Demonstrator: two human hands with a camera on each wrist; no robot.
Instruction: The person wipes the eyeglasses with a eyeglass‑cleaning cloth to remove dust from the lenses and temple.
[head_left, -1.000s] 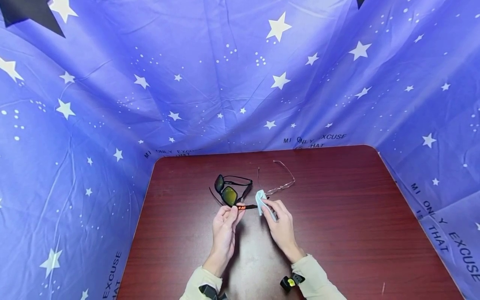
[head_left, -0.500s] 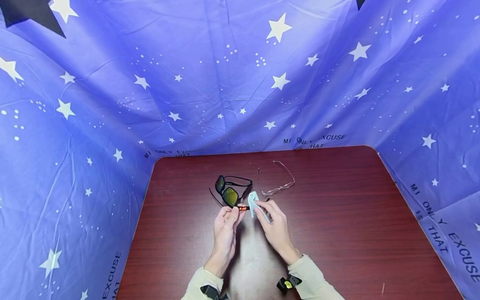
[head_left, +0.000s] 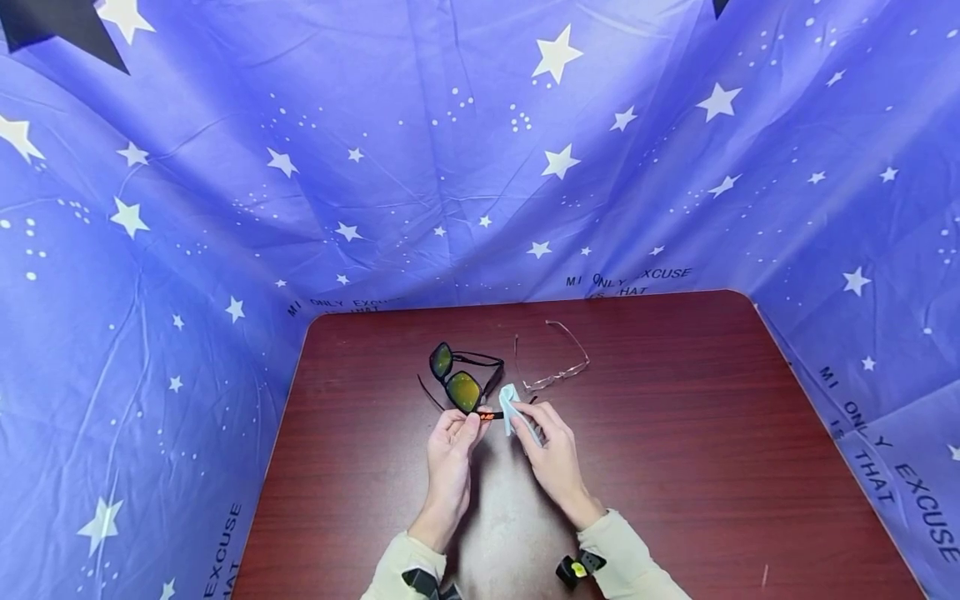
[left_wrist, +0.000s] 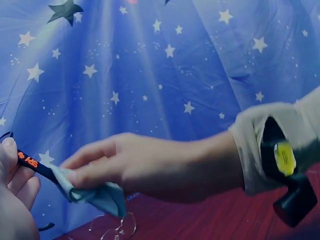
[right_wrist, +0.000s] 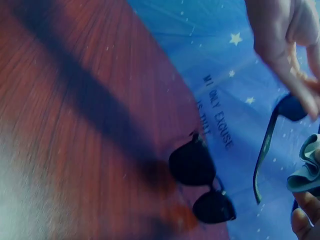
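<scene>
My left hand (head_left: 448, 458) pinches black sunglasses (head_left: 463, 390) with yellow-green mirrored lenses near one hinge, holding them above the table. Orange lettering marks the near temple arm (head_left: 489, 416), which points right. With thumb and fingers, my right hand (head_left: 557, 458) pinches a folded pale blue cloth (head_left: 508, 407) around that arm. The cloth hides part of the arm; the dark tip shows just beyond it. In the right wrist view, a second pair of dark sunglasses (right_wrist: 192, 162) rests on the table. The held pair overlaps it in the head view.
Thin clear-framed eyeglasses (head_left: 555, 381) lie unfolded on the reddish-brown wooden table (head_left: 690, 417), behind the right hand. A blue star-patterned curtain (head_left: 450, 167) surrounds the table's back and sides. Both wrists wear black strapped devices.
My right hand and the cloth have slid left along the temple arm, closer to the left hand. The held lenses have tipped slightly upward. The clear eyeglasses have stayed put.
</scene>
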